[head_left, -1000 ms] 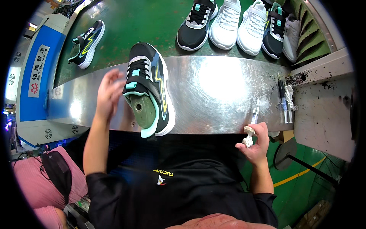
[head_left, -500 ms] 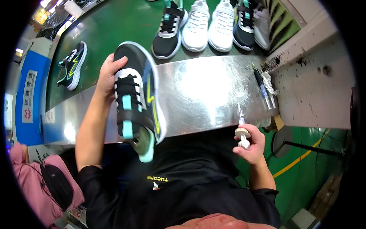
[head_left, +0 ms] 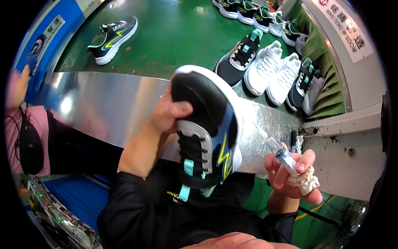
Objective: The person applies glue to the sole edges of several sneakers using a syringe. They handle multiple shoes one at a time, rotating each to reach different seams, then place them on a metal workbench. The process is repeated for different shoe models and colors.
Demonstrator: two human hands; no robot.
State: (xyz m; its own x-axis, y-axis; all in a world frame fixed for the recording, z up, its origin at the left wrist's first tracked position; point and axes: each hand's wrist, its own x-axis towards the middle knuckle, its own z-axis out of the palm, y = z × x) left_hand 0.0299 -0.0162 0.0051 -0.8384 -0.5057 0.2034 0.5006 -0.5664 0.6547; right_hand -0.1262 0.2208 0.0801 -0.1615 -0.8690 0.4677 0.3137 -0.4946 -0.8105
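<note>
My left hand (head_left: 168,111) is closed around the toe end of a black and navy sneaker (head_left: 203,97), thumb on its upper. The sneaker has a white sole, a yellow zigzag on its side, black laces and mint tabs, with its heel toward me. In my right hand (head_left: 286,182) is a clear syringe (head_left: 280,152) with bluish contents, gripped between the fingers. Its thin tip points up and left, close to the sneaker's sole but apart from it. An off-white, crumpled wad (head_left: 306,181) surrounds the syringe's rear end, against my palm.
A shiny metal ledge (head_left: 112,93) borders a green work surface (head_left: 166,41). White sneakers (head_left: 262,68) and dark ones stand in rows at the right. A lone dark sneaker (head_left: 114,39) lies far left. A grey metal wall (head_left: 344,153) rises at right; a person in pink (head_left: 39,128) is left.
My left hand has brought the sneaker right and closer. My right hand has raised the syringe and turned its tip toward the sneaker. The view has shifted, showing more shoes at the right.
</note>
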